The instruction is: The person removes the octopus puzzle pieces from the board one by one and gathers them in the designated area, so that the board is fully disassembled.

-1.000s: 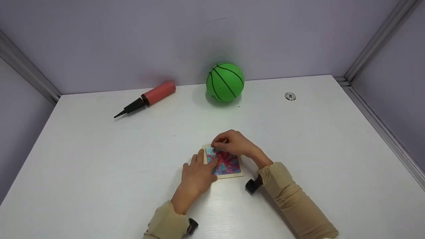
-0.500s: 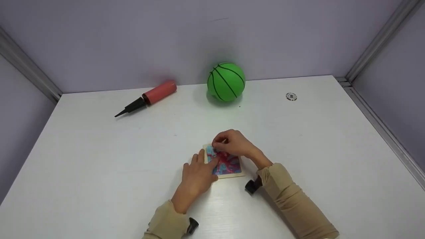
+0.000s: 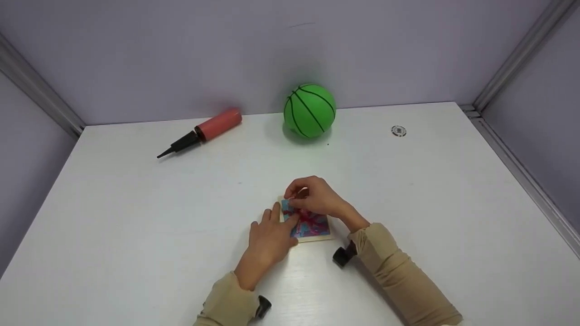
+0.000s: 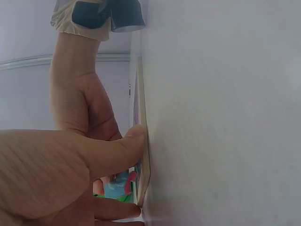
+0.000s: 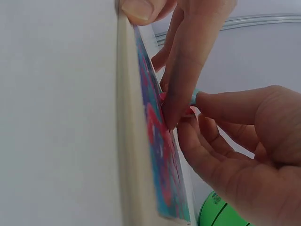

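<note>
A small wooden jigsaw puzzle [image 3: 312, 230] with a pink and blue picture lies on the table, its pale frame around the picture. My left hand [image 3: 270, 240] rests on its left side with fingers extended. The left thumb [image 4: 120, 150] presses the frame's near edge, and the index finger touches the picture. Over the far end of the puzzle, my right hand [image 3: 317, 197] pinches a light-blue and pink puzzle piece [image 4: 116, 187] between thumb and fingers. The piece stands raised from the picture in the left wrist view; the right fingers hide part of it.
A green ball [image 3: 310, 111] with black lines sits near the back wall. Left of it lies a red and black hand pump [image 3: 210, 129]. A black and white poker chip [image 3: 398, 131] lies at the back right. Walls enclose the table's back and sides.
My right hand has shifted slightly left and tilted at the puzzle's far left corner, still pinching the piece. The left hand stays in place on the frame and picture.
</note>
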`<action>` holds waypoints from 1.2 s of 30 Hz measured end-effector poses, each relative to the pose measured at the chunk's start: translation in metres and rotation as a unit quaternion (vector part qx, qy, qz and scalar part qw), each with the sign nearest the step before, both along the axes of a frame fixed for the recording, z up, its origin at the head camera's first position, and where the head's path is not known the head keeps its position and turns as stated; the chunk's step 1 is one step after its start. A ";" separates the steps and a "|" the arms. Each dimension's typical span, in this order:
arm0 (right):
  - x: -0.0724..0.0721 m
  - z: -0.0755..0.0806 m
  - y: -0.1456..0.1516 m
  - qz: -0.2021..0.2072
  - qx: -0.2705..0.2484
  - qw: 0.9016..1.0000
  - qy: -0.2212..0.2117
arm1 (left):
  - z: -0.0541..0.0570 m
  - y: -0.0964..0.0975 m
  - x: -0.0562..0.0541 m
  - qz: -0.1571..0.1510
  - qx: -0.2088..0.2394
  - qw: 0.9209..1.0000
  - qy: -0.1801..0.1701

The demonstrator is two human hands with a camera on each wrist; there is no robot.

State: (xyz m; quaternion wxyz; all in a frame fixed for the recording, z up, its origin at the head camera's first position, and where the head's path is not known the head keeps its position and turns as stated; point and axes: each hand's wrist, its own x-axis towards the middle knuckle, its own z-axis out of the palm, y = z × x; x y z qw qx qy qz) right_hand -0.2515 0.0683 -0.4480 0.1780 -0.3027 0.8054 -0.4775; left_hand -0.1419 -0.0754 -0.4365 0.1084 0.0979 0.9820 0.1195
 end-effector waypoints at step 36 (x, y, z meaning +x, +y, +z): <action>-0.035 0.002 0.077 -0.162 -0.059 0.980 -0.096 | 0.001 0.004 0.000 0.027 0.020 0.999 -0.014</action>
